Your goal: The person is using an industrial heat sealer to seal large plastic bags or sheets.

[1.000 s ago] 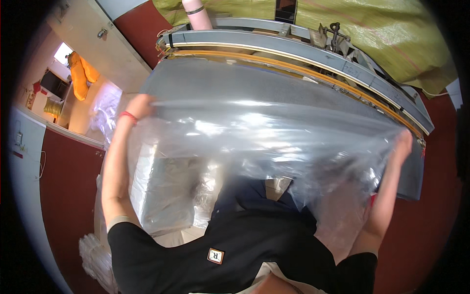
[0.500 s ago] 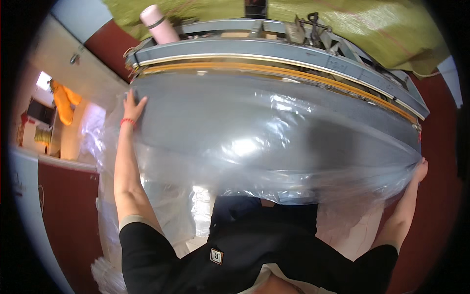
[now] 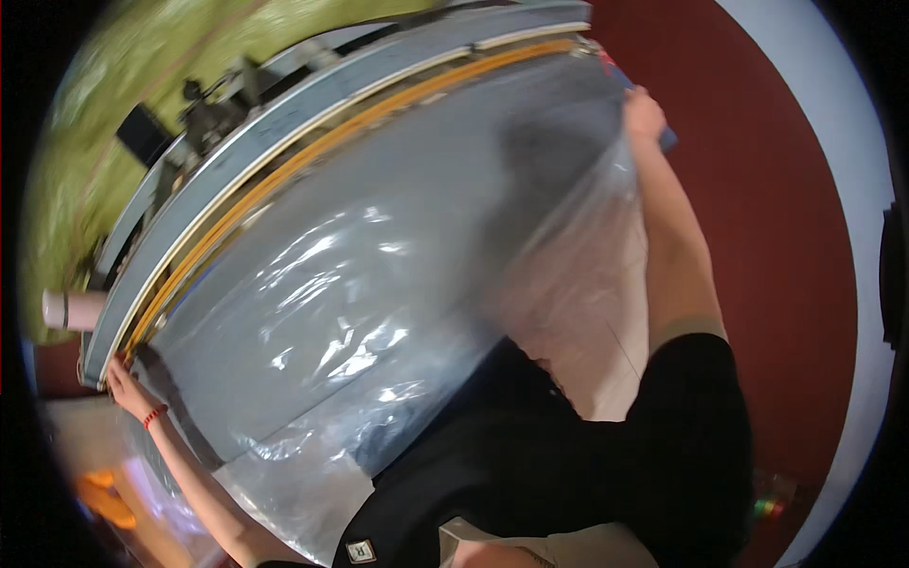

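Note:
A clear plastic sheet (image 3: 327,355) with shiny wrinkles lies over a long grey flat panel (image 3: 417,170) in front of me. My right hand (image 3: 646,115) is closed at the far right corner, gripping the gathered edge of the sheet, which hangs in folds toward me. At the left end of the panel my left hand (image 3: 133,390), a red bracelet on its wrist, has its fingers drawn together by the end of the orange strip (image 3: 237,208). What those fingers pinch is too small to make out.
Behind the panel runs a grey metal beam (image 3: 284,99), with metal clamps and fittings (image 3: 210,118) beyond it. A pink bottle (image 3: 74,310) stands near its left end. Green-yellow wrapped material (image 3: 123,71) lies at the back. Dark red floor (image 3: 757,237) stretches along the right.
The view has swung to the right, so the panel now slants. My left hand has gone from lying spread on the sheet to the panel's left corner; my right is at the far right corner.

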The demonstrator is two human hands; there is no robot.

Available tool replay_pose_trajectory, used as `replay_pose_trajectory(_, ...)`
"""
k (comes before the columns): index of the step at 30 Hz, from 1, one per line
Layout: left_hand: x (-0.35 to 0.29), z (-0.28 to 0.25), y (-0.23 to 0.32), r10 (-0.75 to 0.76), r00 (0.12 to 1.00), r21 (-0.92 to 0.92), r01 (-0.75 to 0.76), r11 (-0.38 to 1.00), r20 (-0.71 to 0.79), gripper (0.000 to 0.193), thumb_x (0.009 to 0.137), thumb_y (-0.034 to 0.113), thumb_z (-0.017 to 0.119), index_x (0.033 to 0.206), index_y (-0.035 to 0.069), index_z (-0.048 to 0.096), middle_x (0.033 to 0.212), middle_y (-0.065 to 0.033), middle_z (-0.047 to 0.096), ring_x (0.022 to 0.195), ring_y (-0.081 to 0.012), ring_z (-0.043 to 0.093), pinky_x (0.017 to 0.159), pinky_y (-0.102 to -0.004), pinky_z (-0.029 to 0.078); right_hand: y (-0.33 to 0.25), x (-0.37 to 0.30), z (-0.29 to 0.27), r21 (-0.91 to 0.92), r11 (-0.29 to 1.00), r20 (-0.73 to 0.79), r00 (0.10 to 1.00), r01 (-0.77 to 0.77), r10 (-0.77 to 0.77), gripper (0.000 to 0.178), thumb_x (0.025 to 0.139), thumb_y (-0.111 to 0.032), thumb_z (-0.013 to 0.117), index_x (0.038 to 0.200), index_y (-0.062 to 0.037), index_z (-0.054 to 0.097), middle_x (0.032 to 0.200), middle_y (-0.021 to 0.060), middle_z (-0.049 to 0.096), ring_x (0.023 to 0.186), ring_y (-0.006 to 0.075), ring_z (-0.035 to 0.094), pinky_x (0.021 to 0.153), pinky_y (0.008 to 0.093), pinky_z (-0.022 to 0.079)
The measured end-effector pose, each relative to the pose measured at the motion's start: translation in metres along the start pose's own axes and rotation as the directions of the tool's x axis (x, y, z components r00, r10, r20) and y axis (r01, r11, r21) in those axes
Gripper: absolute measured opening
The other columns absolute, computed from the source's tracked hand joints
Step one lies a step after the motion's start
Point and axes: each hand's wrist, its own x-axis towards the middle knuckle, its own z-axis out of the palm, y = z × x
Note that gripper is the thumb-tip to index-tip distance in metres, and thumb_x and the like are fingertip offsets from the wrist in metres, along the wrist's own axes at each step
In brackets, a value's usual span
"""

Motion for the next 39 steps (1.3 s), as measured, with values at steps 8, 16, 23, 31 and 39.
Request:
replay_pose_trajectory(8,-0.319,0.219,0.298,0.516,-0.161,-0.389,0.481,0.785,0.841,0.046,0.082,0.010,0.050,0.125,-0.001,0.036,0.125,-0.0113,0.043,0.116,-0.0190,0.038,0.094,-0.0295,0.032,0.011,-0.002,-0.003,0.103,0.994,0.007,1.000,0.025,-0.025,0.026,0.085,-0.025,0.041,0.086,-0.0025,0.056,0.080,0.0183,0.061,0.078,0.0328,0.060,0.069,0.0429,0.046)
replay_pose_trajectory(16,-0.438,0.311,0.311,0.324,-0.538,0.084,0.601,0.795,0.778,0.038,0.080,0.009,0.055,0.114,-0.005,0.046,0.103,-0.0145,0.056,0.093,-0.0183,0.054,0.081,-0.0260,0.042,0.021,0.001,0.003,0.132,0.990,-0.002,0.999,0.045,-0.045,0.028,0.086,-0.026,0.040,0.088,-0.0022,0.055,0.081,0.0185,0.061,0.079,0.0323,0.059,0.069,0.0429,0.045)
replay_pose_trajectory(23,-0.318,0.176,0.349,0.832,-0.425,-0.480,0.680,0.554,0.357,0.027,0.076,0.012,0.058,0.101,0.002,0.059,0.096,-0.0133,0.061,0.092,-0.0235,0.057,0.078,-0.0329,0.045,0.039,0.001,-0.004,0.135,0.991,0.029,0.999,0.010,-0.014,0.028,0.085,-0.029,0.041,0.090,-0.0062,0.056,0.085,0.0169,0.061,0.083,0.0321,0.058,0.072,0.0429,0.045)
replay_pose_trajectory(31,-0.190,-0.061,0.117,0.390,0.039,-0.388,0.235,0.891,0.920,0.031,0.079,0.014,0.054,0.108,0.005,0.051,0.097,-0.0099,0.056,0.090,-0.0218,0.055,0.078,-0.0336,0.045,0.031,-0.005,-0.015,0.074,0.997,0.041,0.999,0.033,-0.036,0.030,0.085,-0.035,0.039,0.095,-0.0114,0.055,0.089,0.0158,0.060,0.086,0.0345,0.057,0.070,0.0462,0.045)
replay_pose_trajectory(39,-0.321,-0.046,0.113,-0.142,0.602,0.115,0.083,0.990,0.786,0.035,0.082,0.016,0.049,0.116,0.007,0.043,0.099,-0.0065,0.052,0.089,-0.0202,0.053,0.077,-0.0344,0.045,0.025,0.003,0.004,0.011,0.995,0.016,0.995,0.100,-0.100,0.033,0.088,-0.036,0.034,0.098,-0.0099,0.051,0.090,0.0175,0.059,0.086,0.0378,0.056,0.069,0.0480,0.043)
